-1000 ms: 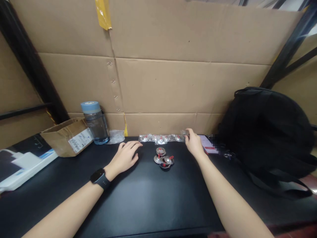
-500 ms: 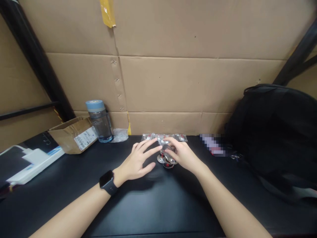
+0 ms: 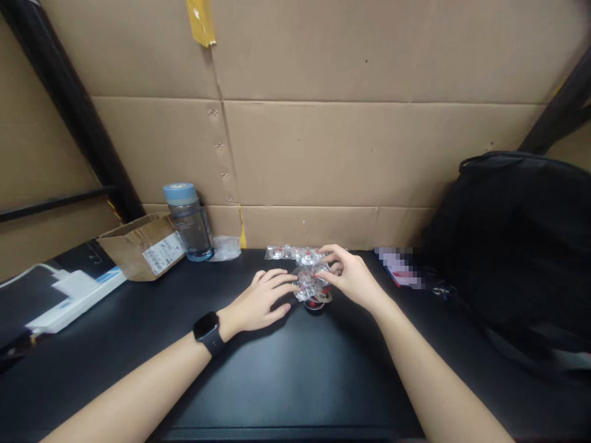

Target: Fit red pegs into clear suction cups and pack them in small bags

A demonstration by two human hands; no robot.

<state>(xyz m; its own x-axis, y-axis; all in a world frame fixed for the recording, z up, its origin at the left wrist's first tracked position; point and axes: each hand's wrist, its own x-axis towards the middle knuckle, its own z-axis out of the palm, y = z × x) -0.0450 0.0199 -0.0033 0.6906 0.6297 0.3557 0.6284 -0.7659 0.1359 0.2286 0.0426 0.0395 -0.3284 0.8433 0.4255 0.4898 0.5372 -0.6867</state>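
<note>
A small heap of round silvery pieces with red marks [image 3: 305, 283], some in clear plastic, lies on the black table [image 3: 295, 375]. My left hand [image 3: 262, 301] is at the heap's left side, its fingers spread and its fingertips at the edge of the plastic. It holds nothing. From the right, my right hand [image 3: 353, 280] curls its thumb and fingers around a shiny round piece [image 3: 323, 271] at the top of the heap. A row of similar wrapped pieces [image 3: 278, 253] lies just behind, partly hidden by my right hand.
To the left stand a water bottle [image 3: 190, 227] with a blue lid, an open cardboard box [image 3: 138, 252] and a white power strip [image 3: 76, 304]. A clear plastic bag [image 3: 226, 247] lies by the bottle. A black backpack [image 3: 512, 258] fills the right side. Cardboard [image 3: 300, 154] walls the back.
My right hand has shifted slightly right and its fingers have opened somewhat, so more of the heap shows. My left fingers have lowered to the heap's left edge. The view has moved slightly.
</note>
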